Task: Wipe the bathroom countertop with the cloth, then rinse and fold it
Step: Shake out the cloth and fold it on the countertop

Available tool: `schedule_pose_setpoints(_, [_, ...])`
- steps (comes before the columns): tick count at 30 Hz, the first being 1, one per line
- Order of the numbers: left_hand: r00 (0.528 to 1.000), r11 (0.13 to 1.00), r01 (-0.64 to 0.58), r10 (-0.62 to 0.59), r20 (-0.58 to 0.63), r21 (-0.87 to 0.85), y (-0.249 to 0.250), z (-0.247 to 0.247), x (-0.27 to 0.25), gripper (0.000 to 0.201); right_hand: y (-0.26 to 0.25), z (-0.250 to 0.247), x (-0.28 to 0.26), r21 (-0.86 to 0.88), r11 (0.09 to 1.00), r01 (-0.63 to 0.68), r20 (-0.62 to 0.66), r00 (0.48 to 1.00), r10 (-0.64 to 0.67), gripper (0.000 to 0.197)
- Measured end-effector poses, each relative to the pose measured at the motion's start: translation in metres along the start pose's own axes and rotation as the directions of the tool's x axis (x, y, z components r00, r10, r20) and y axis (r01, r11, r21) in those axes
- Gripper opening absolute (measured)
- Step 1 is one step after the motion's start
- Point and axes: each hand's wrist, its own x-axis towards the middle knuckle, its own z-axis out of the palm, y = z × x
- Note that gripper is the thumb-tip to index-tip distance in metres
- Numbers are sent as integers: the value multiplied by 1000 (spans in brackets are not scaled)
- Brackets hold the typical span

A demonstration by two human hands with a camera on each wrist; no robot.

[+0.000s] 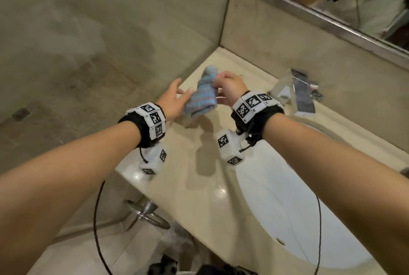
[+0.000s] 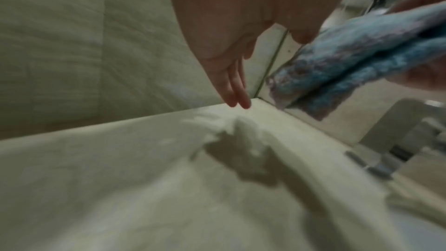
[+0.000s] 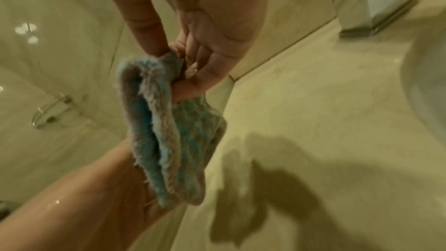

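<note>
- Folding appears to be the step in hand: the cloth is held in the air above the table, near its back left corner, already doubled into a thick bundle of several layers.
- The upper end of the cloth is pinched by the right hand, thumb against curled fingertips, as the right wrist view shows.
- The left hand is spread, its fingers straight, beside and under the lower end of the bundle; its thumb is seen touching the fabric, but nothing is gripped by it.
- For a neat fold, the layers would best be squared before any further doubling; the fluffy edges are seen lying unevenly in the right wrist view.
- The flat left palm could be used as a support against which the bundle is pressed and smoothed.
- Since the pile looks damp and limp, a firm pinch at the top is judged necessary, or the inner layers may slip out.
- The sink lies to the right and the tap behind it; the folded cloth could be set down on the bare table beside them.
</note>
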Motion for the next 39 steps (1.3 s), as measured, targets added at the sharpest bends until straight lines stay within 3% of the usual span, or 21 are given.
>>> schedule_pose_setpoints(3, [999, 972, 1, 11, 49, -237, 42, 10, 6, 49, -28, -25, -15, 51, 995, 82, -29, 996, -80, 30])
schedule_pose_setpoints(6, [962, 877, 113, 21, 271, -468, 83, 29, 6, 59, -46, -52, -31, 99, 987, 126, -91, 989, -117, 32])
schedule_pose_setpoints(9, [894, 802, 256, 16, 447, -540, 116, 51, 1, 52, -56, -83, -50, 161, 971, 177, -191, 971, -145, 31])
schedule_pose_setpoints(12, [860, 719, 302, 77, 504, -626, 144, 77, -13, 31, -55, -124, -71, 198, 956, 216, -293, 944, -153, 32])
schedule_pose_setpoints(14, [879, 680, 248, 142, 456, -690, 161, 98, -23, 24, -49, -155, -86, 206, 950, 234, -343, 927, -154, 31])
schedule_pose_setpoints(17, [897, 734, 102, 224, 381, -672, 183, 132, -41, 48, -29, -206, -107, 242, 944, 222, -407, 907, -109, 28])
schedule_pose_setpoints(19, [871, 757, 37, 295, 393, -652, 199, 159, -54, 64, -12, -239, -123, 292, 934, 204, -453, 890, -53, 24])
schedule_pose_setpoints(21, [843, 778, -22, 352, 406, -628, 215, 188, -67, 76, 2, -269, -143, 342, 921, 187, -460, 888, -9, 7])
schedule_pose_setpoints(24, [782, 808, -105, 428, 454, -580, 235, 241, -89, 84, 30, -319, -168, 376, 904, 201, -484, 875, 7, 19])
schedule_pose_setpoints(26, [751, 823, -169, 464, 471, -542, 244, 282, -106, 81, 50, -355, -184, 354, 908, 223, -499, 867, -19, 12])
schedule_pose_setpoints(33, [722, 872, -262, 462, 515, -414, 259, 416, -149, 68, 125, -464, -247, 321, 932, 167, -558, 829, 44, 26])
schedule_pose_setpoints(39, [649, 862, -397, 507, 568, -315, 265, 512, -178, 42, 177, -532, -284, 368, 913, 174, -673, 728, 132, 28])
